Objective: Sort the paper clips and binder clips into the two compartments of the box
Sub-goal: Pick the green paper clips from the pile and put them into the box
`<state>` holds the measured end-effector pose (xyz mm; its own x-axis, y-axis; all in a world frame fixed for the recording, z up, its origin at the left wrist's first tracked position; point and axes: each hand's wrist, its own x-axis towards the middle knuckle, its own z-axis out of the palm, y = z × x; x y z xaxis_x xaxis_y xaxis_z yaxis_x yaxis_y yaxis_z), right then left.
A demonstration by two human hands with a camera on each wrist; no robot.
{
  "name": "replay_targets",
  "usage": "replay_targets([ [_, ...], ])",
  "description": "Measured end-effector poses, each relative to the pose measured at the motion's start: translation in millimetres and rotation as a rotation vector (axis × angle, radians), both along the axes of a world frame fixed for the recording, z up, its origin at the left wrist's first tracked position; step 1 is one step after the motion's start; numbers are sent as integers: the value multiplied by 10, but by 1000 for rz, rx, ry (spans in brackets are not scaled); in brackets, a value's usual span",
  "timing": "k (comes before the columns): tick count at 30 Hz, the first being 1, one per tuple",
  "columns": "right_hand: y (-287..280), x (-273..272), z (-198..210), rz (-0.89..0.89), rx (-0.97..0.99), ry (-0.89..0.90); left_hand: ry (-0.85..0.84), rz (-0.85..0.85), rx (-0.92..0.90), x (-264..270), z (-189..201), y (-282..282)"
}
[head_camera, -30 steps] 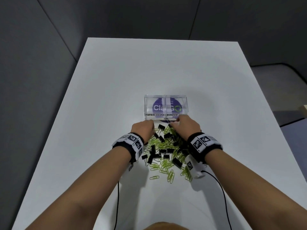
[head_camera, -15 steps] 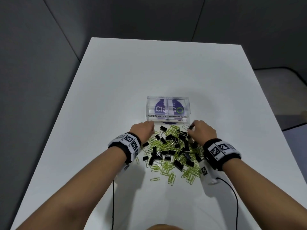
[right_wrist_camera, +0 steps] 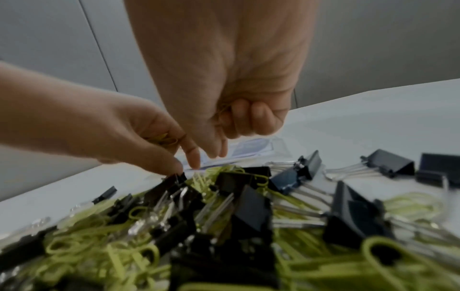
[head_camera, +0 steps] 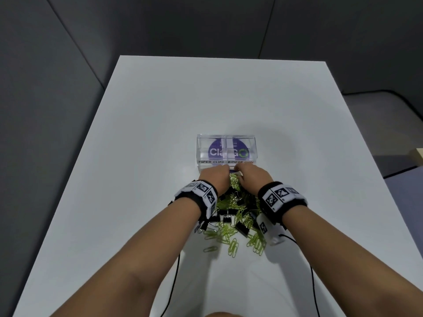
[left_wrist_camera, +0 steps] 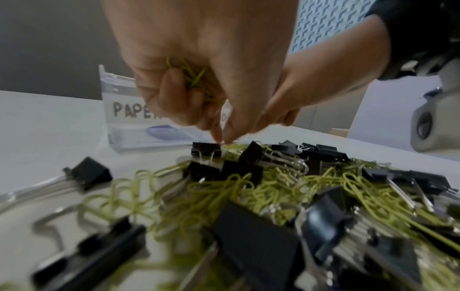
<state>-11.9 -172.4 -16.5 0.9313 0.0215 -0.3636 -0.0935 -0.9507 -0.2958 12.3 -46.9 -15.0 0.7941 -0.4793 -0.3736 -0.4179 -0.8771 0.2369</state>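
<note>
both hands work the far edge of the pile (head_camera: 235, 216), just in front of the box (head_camera: 225, 154), which sits mid-counter (head_camera: 160, 133) toward the near half. the left hand (left_wrist_camera: 196, 65) has its grip curled narrow around a bunch of paper clips (left_wrist_camera: 191, 76) tucked into the palm, while thumb and forefinger reach down to pinch at more clips beside a binder clip (left_wrist_camera: 206, 150). keeping clips banked in the palm looks like a way to gather several before one trip to the box. the right hand (right_wrist_camera: 224, 78) is curled too, outer fingers folded in, forefinger and thumb pointing down at the pile; something thin may sit in the fold, but i cannot tell if it holds anything. the box is labelled "paper clips" on the left compartment and "binder clips" on the right; both look empty, so sorting seems barely begun. yellow-green clips and black binder clips lie tangled together between the wrists, spreading toward the near edge, so singling out one kind likely takes fingertip picking.
</note>
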Motion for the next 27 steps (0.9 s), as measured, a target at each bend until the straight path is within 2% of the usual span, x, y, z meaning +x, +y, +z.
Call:
replay_targets([
  [4, -35, -68, -35, 83, -84, 16, 2, -56, 67, 34, -50, 20],
  [8, -114, -151, -31, 90, -98, 0, -26, -101, 109, 63, -74, 103],
  [11, -148, -129, 8, 94, -87, 27, -22, -142, 78, 76, -60, 123],
  [19, -43, 44, 58, 156, -234, 150, 29, -187, 94, 117, -45, 30],
  [23, -66, 94, 58, 161, -230, 222, 48, -200, 118, 145, -43, 119],
  [27, -135, 71, 49, 170, -177, 203, 20, -250, 107, 79, -52, 230],
])
